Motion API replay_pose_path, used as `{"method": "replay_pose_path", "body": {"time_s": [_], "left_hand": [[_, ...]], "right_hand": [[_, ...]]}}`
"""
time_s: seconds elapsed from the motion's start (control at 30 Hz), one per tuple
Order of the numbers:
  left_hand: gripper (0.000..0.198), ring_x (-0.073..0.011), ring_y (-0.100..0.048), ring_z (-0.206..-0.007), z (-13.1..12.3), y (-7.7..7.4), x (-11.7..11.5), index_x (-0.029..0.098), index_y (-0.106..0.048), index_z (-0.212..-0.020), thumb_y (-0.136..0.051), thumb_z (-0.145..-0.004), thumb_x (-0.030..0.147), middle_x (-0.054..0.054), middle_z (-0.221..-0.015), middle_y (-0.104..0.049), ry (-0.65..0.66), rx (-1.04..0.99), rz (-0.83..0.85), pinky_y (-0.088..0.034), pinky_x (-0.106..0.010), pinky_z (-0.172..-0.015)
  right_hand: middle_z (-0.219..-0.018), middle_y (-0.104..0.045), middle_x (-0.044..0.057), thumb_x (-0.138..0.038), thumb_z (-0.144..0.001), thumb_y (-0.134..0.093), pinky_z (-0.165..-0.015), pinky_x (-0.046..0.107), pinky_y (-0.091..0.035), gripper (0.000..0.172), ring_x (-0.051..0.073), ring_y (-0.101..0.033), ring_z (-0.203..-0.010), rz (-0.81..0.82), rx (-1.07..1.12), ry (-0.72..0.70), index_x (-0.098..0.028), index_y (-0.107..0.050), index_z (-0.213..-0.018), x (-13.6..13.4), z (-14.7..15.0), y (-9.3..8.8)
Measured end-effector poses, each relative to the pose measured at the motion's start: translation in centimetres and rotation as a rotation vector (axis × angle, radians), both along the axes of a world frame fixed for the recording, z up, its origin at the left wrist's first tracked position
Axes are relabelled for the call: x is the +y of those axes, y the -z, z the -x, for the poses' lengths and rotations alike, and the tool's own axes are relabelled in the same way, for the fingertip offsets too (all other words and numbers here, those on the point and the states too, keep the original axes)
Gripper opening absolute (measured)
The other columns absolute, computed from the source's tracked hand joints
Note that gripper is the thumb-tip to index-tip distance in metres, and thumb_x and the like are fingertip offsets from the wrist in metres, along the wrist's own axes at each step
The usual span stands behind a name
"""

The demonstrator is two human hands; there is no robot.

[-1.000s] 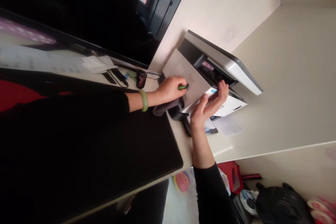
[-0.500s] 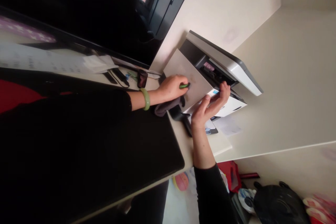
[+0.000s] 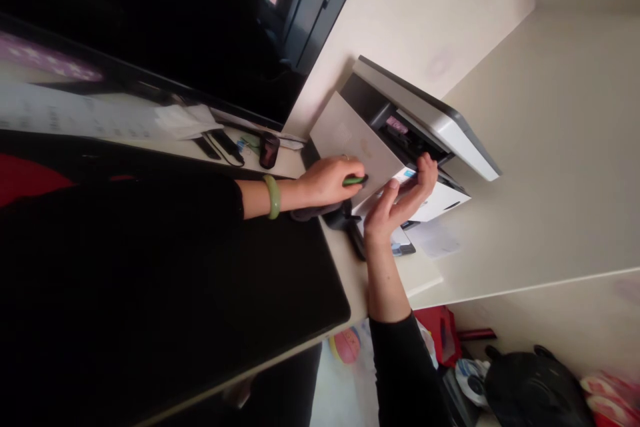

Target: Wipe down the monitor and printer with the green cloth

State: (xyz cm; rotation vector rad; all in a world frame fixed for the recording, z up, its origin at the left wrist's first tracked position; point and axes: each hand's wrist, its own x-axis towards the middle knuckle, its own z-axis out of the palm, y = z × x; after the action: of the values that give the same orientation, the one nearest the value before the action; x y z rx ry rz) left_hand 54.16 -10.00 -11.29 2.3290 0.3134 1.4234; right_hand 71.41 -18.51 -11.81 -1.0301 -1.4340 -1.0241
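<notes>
A white and grey printer (image 3: 443,197) stands on the desk with its lid (image 3: 430,117) raised. A flat grey panel (image 3: 345,133) leans out in front of it. My left hand (image 3: 330,180), with a green bangle (image 3: 271,196) on the wrist, is closed round a small green object (image 3: 355,180) and presses it against the panel's lower part. A dark grey cloth (image 3: 310,213) shows under that hand. My right hand (image 3: 400,203) comes up from below, and its curled fingers hold the panel's edge by the printer's opening.
A black desk mat (image 3: 200,293) covers the near desk. A large dark monitor (image 3: 150,33) stands behind it, with cables, papers and a small dark item (image 3: 269,150) at its foot. Cream walls (image 3: 525,180) enclose the corner. Bags (image 3: 535,387) and a ball (image 3: 345,345) lie on the floor.
My left hand has slid down and right across the grey panel with the green object, now covering most of the cloth. My right hand has barely moved.
</notes>
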Motion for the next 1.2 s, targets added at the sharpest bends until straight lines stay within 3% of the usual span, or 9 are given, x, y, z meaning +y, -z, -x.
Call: {"method": "replay_pose_path", "body": {"time_s": [0.13, 0.3, 0.47, 0.63, 0.83, 1.0, 1.2], "left_hand": [[0.009, -0.0174, -0.067, -0.082, 0.0, 0.2, 0.1, 0.02, -0.067, -0.084, -0.071, -0.088, 0.012, -0.001, -0.087, -0.074, -0.092, -0.023, 0.056, -0.049, -0.031, -0.079], [0.01, -0.0163, -0.066, -0.081, -0.1, 0.6, 0.2, 0.02, -0.066, -0.084, -0.073, -0.087, 0.013, -0.001, -0.088, -0.074, 0.024, -0.026, -0.017, -0.05, -0.03, -0.079], [0.013, -0.0158, -0.066, -0.079, -0.1, 0.9, 0.4, 0.019, -0.065, -0.081, -0.073, -0.086, 0.01, 0.0, -0.084, -0.073, -0.054, -0.08, 0.064, -0.05, -0.029, -0.079], [0.012, -0.0153, -0.066, -0.076, -0.2, 1.5, -0.4, 0.02, -0.065, -0.081, -0.073, -0.087, 0.013, 0.0, -0.082, -0.073, 0.052, -0.068, -0.02, -0.05, -0.029, -0.076], [0.01, -0.016, -0.068, -0.079, -0.2, 1.5, -0.5, 0.019, -0.067, -0.083, -0.074, -0.087, 0.013, 0.0, -0.085, -0.074, -0.02, -0.09, 0.07, -0.051, -0.029, -0.078], [0.008, -0.0189, -0.071, -0.09, 0.2, 1.9, -1.0, 0.02, -0.069, -0.089, -0.067, -0.095, 0.015, -0.004, -0.095, -0.076, 0.103, -0.033, -0.096, -0.054, -0.031, -0.085], [0.012, -0.0176, -0.067, -0.081, 0.1, 2.1, -0.4, 0.021, -0.065, -0.082, -0.07, -0.09, 0.015, -0.001, -0.084, -0.072, -0.063, -0.078, 0.0, -0.052, -0.031, -0.079]], "right_hand": [[-0.161, -0.054, 0.014, -0.044, -0.11, -0.04, -0.13, 0.07, -0.038, 0.055, 0.033, -0.042, -0.163, -0.01, -0.001, -0.002, -0.024, -0.044, -0.162, 0.0, 0.1, -0.1], [-0.16, -0.054, 0.014, -0.045, -0.11, -0.039, -0.13, 0.071, -0.038, 0.056, 0.033, -0.043, -0.163, -0.005, 0.0, 0.012, -0.024, -0.044, -0.161, 0.0, 0.1, -0.2], [-0.16, -0.055, 0.013, -0.046, -0.11, -0.04, -0.129, 0.071, -0.039, 0.055, 0.033, -0.044, -0.162, -0.014, -0.002, 0.002, -0.024, -0.045, -0.16, 0.0, 0.1, -0.3], [-0.16, -0.055, 0.013, -0.042, -0.11, -0.042, -0.13, 0.07, -0.039, 0.054, 0.032, -0.044, -0.162, -0.01, -0.003, -0.02, -0.025, -0.045, -0.161, 0.0, 0.1, -0.3], [-0.161, -0.056, 0.012, -0.042, -0.11, -0.044, -0.131, 0.069, -0.038, 0.054, 0.031, -0.044, -0.162, -0.022, -0.003, -0.033, -0.025, -0.046, -0.161, 0.0, 0.1, -0.3], [-0.162, -0.055, 0.011, -0.042, -0.11, -0.043, -0.132, 0.067, -0.037, 0.054, 0.03, -0.043, -0.163, 0.002, 0.002, -0.019, -0.026, -0.044, -0.162, -0.2, 0.1, -0.3], [-0.16, -0.055, 0.012, -0.044, -0.11, -0.041, -0.129, 0.069, -0.04, 0.055, 0.032, -0.045, -0.161, -0.015, -0.018, 0.004, -0.025, -0.045, -0.161, -0.2, 0.1, -0.3]]}}
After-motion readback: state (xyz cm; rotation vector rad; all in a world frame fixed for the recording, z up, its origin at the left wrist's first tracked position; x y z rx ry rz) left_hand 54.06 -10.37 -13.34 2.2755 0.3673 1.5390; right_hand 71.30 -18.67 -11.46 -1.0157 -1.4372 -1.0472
